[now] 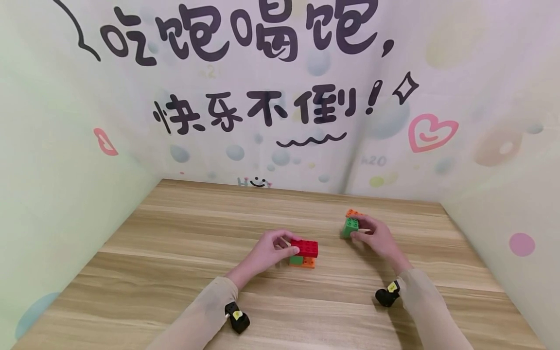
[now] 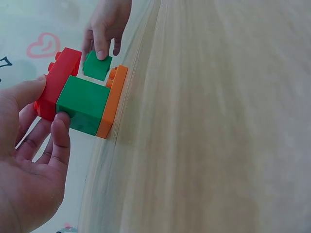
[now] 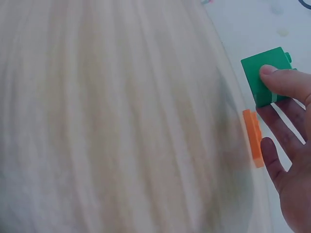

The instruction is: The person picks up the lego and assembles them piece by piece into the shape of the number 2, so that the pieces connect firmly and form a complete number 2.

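My left hand (image 1: 268,251) holds a red toy brick (image 1: 307,248) at its left end, thumb and fingertips on it. Below the red brick is a green block (image 2: 83,104), and under that lies a thin orange brick (image 2: 113,99) with studs, so the three form a stack. In the left wrist view a left fingertip also rests against this green block. Farther right, my right hand (image 1: 377,237) pinches a second green block (image 3: 266,80) between thumb and fingers, raised above the table. Just behind it a second thin orange brick (image 3: 252,138) lies on the table, partly covered by the hand in the head view.
The wood-grain table (image 1: 183,233) spreads under both hands. A printed backdrop (image 1: 210,155) with large black writing rises along its far edge, with pale panels at both sides. Black wrist cameras (image 1: 237,318) sit on the sleeves.
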`<state>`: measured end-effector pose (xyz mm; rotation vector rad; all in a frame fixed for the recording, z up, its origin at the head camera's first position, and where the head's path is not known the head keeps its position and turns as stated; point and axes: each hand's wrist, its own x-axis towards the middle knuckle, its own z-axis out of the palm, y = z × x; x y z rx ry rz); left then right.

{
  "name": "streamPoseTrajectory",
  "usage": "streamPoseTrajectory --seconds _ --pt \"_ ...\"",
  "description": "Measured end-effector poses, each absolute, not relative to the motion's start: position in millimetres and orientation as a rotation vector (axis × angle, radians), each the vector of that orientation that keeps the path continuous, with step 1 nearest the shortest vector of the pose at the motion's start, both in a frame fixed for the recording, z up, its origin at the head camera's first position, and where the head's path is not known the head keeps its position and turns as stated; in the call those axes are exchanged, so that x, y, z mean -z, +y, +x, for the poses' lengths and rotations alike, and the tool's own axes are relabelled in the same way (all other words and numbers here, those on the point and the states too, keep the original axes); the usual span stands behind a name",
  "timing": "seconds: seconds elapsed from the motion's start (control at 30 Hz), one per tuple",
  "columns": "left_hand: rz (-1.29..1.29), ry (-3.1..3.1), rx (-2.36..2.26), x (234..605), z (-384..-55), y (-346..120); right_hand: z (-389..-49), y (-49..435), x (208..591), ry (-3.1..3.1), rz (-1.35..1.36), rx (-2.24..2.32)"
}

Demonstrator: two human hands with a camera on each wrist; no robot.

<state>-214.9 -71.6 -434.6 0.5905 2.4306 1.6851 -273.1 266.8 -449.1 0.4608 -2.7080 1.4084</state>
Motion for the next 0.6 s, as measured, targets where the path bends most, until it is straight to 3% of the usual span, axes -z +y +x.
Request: streamPoseTrajectory --seconds 0.6 --pt "0.589 2.421 -1.698 437.4 -214.9 -72.6 -261.5 247.6 420.0 -2.620 0.406 -1.263"
